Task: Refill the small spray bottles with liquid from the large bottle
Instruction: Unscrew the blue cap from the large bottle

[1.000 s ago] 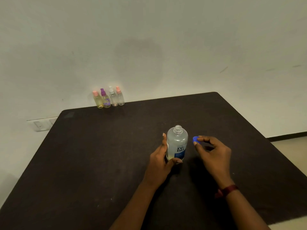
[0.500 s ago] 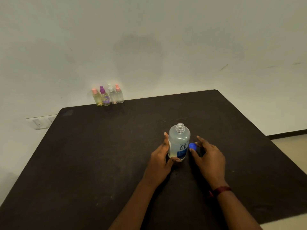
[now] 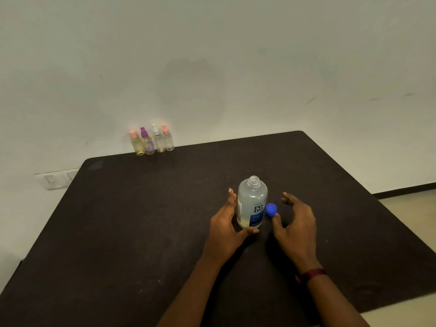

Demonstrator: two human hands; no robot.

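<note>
The large clear bottle [image 3: 252,204] with a blue label stands uncapped near the middle of the dark table [image 3: 141,220], a little liquid in its bottom. My left hand [image 3: 227,223] holds it from the left, fingers up along its side and thumb across its front base. Its blue cap [image 3: 271,209] lies on the table just right of the bottle. My right hand [image 3: 295,223] hovers behind the cap with fingers spread, thumb tip just below it, holding nothing. Several small spray bottles [image 3: 152,142] with pink, purple and white tops stand in a row at the table's far left edge.
A pale wall [image 3: 236,67] runs right behind the table. A white switch plate [image 3: 56,180] sits low on the wall at the left. Light floor [image 3: 405,204] shows past the table's right edge.
My right hand brought the blue cap down beside the bottle, set it on the table and let go, spreading its fingers. The left hand stayed at the bottle.
</note>
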